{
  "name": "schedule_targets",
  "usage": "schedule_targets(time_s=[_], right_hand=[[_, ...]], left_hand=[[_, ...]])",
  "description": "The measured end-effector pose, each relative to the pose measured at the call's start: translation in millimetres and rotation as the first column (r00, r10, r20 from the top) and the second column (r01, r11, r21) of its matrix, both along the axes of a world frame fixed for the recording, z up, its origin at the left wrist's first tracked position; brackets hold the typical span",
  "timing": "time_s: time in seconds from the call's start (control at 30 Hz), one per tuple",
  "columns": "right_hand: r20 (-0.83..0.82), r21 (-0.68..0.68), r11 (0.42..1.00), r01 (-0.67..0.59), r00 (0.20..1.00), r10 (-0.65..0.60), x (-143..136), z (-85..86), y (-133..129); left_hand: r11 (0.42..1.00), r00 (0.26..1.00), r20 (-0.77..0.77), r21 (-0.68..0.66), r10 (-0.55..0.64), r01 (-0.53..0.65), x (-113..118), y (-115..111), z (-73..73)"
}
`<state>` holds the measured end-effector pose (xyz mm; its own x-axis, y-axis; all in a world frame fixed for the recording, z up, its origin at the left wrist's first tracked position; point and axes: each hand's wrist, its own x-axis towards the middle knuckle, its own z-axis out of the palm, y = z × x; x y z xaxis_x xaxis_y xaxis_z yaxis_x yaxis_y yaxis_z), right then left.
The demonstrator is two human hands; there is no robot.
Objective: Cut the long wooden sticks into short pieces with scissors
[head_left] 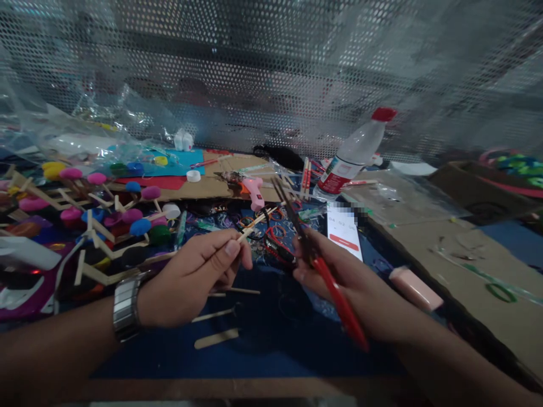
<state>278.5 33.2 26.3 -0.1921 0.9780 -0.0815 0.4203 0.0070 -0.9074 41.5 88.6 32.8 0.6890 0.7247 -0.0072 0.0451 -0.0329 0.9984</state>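
Note:
My left hand, with a metal watch on its wrist, pinches thin wooden sticks that point up and to the right. My right hand is wrapped round a tool that looks like long-nosed pliers, with red handles and long dark jaws. The jaws point up and away, close to the right of the stick ends; whether they touch is unclear. Below my left hand, a flat wooden craft stick and several thinner wood pieces lie on the dark blue table surface.
At left stand several wooden-stick pieces with coloured pads. A pink glue gun lies at the back among loose bands. On the right are a tilted bottle, a lit phone, a pale pink block and cardboard.

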Motion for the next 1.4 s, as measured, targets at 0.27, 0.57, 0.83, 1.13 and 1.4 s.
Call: schedule_targets(time_s=[0.27, 0.57, 0.83, 1.13, 1.4], right_hand=[[0.311, 0.141, 0.988, -0.058, 0.950, 0.012, -5.6, 8.1, -1.7], [0.412, 0.187, 0.946, -0.265, 0.895, 0.169, -10.3, 13.7, -5.5], [0.416, 0.201, 0.938, -0.282, 0.891, 0.179, -10.5, 13.3, -6.2], [0.377, 0.178, 0.941, -0.287, 0.904, 0.205, -9.9, 13.8, -7.5], [0.387, 0.193, 0.932, -0.307, 0.897, 0.215, -10.9, 16.7, -5.0]], left_hand=[[0.991, 0.997, -0.060, 0.132, 0.045, -0.037, -0.5, 0.8, -3.0], [0.979, 0.995, -0.071, 0.197, 0.066, -0.051, -2.8, 1.0, -10.9], [0.944, 0.995, -0.068, 0.328, 0.071, -0.045, -2.5, 2.3, -7.5], [0.966, 0.994, -0.094, 0.255, 0.062, -0.036, -4.2, 2.0, -12.1], [0.959, 0.993, -0.102, 0.284, 0.055, -0.024, -4.3, 1.3, -11.6]])
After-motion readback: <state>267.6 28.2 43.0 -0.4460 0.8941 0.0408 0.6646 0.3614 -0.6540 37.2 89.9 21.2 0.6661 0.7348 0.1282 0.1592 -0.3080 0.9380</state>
